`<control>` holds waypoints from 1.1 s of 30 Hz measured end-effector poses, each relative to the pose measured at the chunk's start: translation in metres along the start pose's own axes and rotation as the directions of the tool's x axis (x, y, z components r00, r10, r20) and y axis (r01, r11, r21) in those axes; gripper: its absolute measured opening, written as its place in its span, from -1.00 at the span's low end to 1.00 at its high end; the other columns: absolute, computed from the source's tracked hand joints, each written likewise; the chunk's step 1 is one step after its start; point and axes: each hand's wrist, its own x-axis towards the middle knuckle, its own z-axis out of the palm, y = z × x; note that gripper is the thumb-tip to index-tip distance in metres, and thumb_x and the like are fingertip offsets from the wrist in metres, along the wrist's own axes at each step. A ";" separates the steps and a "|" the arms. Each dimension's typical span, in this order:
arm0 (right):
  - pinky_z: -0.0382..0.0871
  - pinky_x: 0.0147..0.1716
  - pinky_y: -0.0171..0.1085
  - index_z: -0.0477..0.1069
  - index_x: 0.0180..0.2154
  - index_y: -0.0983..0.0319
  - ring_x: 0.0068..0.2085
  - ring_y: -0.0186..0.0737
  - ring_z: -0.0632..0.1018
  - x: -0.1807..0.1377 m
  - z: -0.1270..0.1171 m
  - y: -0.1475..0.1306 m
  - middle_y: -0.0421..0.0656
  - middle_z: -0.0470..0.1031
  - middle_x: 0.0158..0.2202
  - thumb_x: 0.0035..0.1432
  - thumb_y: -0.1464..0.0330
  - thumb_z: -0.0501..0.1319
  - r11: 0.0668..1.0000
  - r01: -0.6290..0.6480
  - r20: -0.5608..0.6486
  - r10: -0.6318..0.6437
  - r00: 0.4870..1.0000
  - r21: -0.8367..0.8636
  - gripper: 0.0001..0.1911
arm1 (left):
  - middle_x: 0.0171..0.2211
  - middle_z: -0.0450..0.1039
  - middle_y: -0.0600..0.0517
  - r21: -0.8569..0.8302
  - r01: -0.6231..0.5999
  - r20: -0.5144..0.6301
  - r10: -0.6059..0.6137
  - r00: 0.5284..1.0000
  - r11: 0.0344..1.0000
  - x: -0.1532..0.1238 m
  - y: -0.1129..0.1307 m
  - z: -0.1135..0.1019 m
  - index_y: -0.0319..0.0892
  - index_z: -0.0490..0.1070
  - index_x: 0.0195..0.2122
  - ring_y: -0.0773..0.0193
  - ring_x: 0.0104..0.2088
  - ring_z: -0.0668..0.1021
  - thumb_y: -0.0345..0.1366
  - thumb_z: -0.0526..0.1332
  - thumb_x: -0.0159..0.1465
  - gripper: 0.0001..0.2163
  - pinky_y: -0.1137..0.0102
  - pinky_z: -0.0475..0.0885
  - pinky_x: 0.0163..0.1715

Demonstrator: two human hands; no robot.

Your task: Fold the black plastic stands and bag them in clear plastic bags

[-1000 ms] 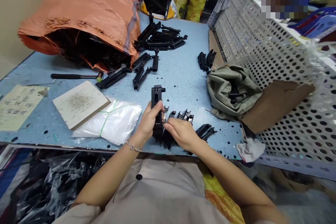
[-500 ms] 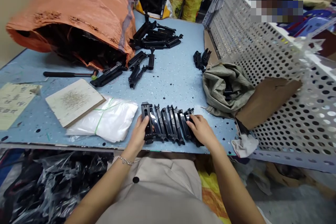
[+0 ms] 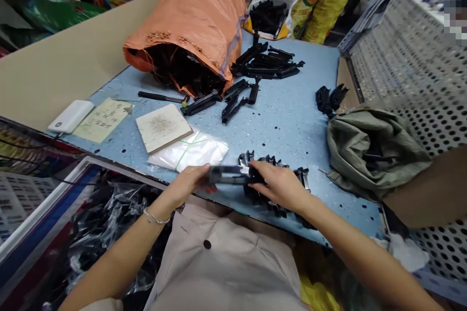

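A long black plastic part, smeared by motion, lies level between my hands above the table's front edge. My left hand is closed on its left end. My right hand grips its right end, with the fingertips over the top. Under and around my right hand stands a row of similar black parts, partly hidden by the hand. Left of the row, a bundle of clear plastic bags tied with green string lies beneath a square board.
An orange sack spills black parts onto the blue table. A hammer, paper note and white device lie left. A green-grey sack stands right, beside a perforated panel.
A black part has been lifted from the row's left end and turned from upright to level. My right hand has moved from the row's right end onto it. The view has swung left.
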 end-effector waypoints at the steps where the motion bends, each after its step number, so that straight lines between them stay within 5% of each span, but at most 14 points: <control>1: 0.47 -0.17 -0.07 0.30 0.13 0.23 -0.13 0.00 0.59 0.001 0.001 0.004 0.03 0.52 -0.02 0.16 0.24 0.25 0.985 -0.115 -0.035 0.120 0.992 0.128 -0.49 | -0.39 0.52 -0.16 0.171 -0.126 -0.180 0.157 0.971 0.977 0.005 -0.006 -0.003 -0.21 0.55 -0.33 0.06 -0.34 0.55 0.06 0.21 0.16 -0.61 0.23 0.44 -0.30; 3: 0.46 -0.15 -0.06 0.33 0.08 0.22 -0.14 0.00 0.60 0.004 0.006 0.005 -0.01 0.55 -0.07 0.12 0.15 0.28 0.832 -0.268 -0.044 0.329 0.943 0.486 -0.47 | -0.29 0.49 -0.13 0.507 -0.237 -0.333 0.442 0.833 0.829 0.016 -0.019 -0.008 -0.16 0.55 -0.31 0.02 -0.20 0.51 -0.08 0.33 0.08 -0.73 0.21 0.39 -0.17; 5: 0.46 -0.13 -0.07 0.39 -0.01 0.23 -0.14 -0.02 0.60 0.009 0.015 0.000 -0.04 0.58 -0.13 0.08 0.13 0.31 0.545 -0.290 0.026 0.440 0.898 0.787 -0.52 | -0.28 0.47 -0.10 0.653 -0.241 -0.311 0.544 0.779 0.719 0.027 -0.027 -0.014 -0.14 0.54 -0.35 0.05 -0.18 0.48 -0.17 0.30 0.12 -0.83 0.22 0.34 -0.12; 8: 0.47 -0.12 -0.12 0.47 -0.14 0.25 -0.14 -0.05 0.60 0.016 0.031 -0.014 -0.03 0.59 -0.16 0.00 0.16 0.38 0.175 -0.249 0.140 0.474 0.869 0.953 -0.59 | -0.43 0.42 -0.02 0.536 -0.235 -0.326 0.455 0.829 0.811 0.039 -0.028 -0.029 -0.15 0.48 -0.51 0.20 -0.35 0.46 -0.19 0.24 0.18 -0.81 0.33 0.32 -0.28; 12: 0.47 -0.17 -0.24 0.52 -0.17 0.25 -0.16 -0.16 0.60 0.023 0.042 -0.025 -0.01 0.57 -0.07 0.01 0.21 0.39 -0.081 -0.218 0.230 0.449 0.863 0.973 -0.64 | -0.61 0.28 0.13 0.124 -0.198 -0.443 0.233 0.866 0.972 0.043 -0.019 -0.049 -0.18 0.36 -0.60 0.38 -0.56 0.30 -0.19 0.44 -0.06 -0.73 0.47 0.15 -0.53; 17: 0.45 -0.33 -0.33 0.53 -0.17 0.26 -0.23 -0.22 0.60 0.033 0.043 -0.035 0.02 0.54 0.00 0.06 0.24 0.35 -0.224 -0.202 0.278 0.390 0.878 0.953 -0.69 | -0.62 0.30 0.13 -0.133 -0.110 -0.302 0.065 0.951 0.985 0.039 -0.016 -0.054 -0.21 0.45 -0.53 0.44 -0.61 0.25 -0.11 0.45 -0.09 -0.70 0.51 0.08 -0.61; 22: 0.43 -0.39 -0.37 0.53 -0.15 0.30 -0.28 -0.25 0.60 0.060 0.051 -0.052 0.06 0.52 0.02 0.03 0.21 0.36 -0.401 -0.240 0.352 0.235 0.906 0.884 -0.63 | -0.64 0.31 0.15 -0.060 -0.160 -0.386 0.125 0.914 0.985 0.040 -0.018 -0.050 -0.20 0.40 -0.61 0.43 -0.59 0.30 -0.23 0.50 -0.18 -0.71 0.52 0.14 -0.58; 29: 0.39 -0.47 -0.39 0.54 -0.26 0.29 -0.32 -0.28 0.59 0.083 0.064 -0.048 0.00 0.58 -0.08 0.03 0.29 0.36 -0.322 -0.206 0.330 0.400 0.855 0.924 -0.76 | -0.50 0.48 0.02 -0.094 -0.131 -0.332 0.093 0.939 0.987 0.038 -0.017 -0.054 -0.22 0.57 -0.45 0.38 -0.55 0.37 -0.15 0.40 -0.01 -0.78 0.47 0.20 -0.55; 33: 0.40 -0.46 -0.35 0.52 -0.20 0.28 -0.29 -0.23 0.58 0.080 0.065 -0.046 0.04 0.56 -0.05 0.05 0.25 0.34 -0.374 -0.220 0.351 0.329 0.877 0.901 -0.71 | -0.55 0.42 0.07 -0.048 -0.160 -0.350 0.133 0.927 0.986 0.040 -0.020 -0.051 -0.20 0.54 -0.52 0.39 -0.57 0.33 -0.22 0.43 -0.06 -0.82 0.48 0.15 -0.59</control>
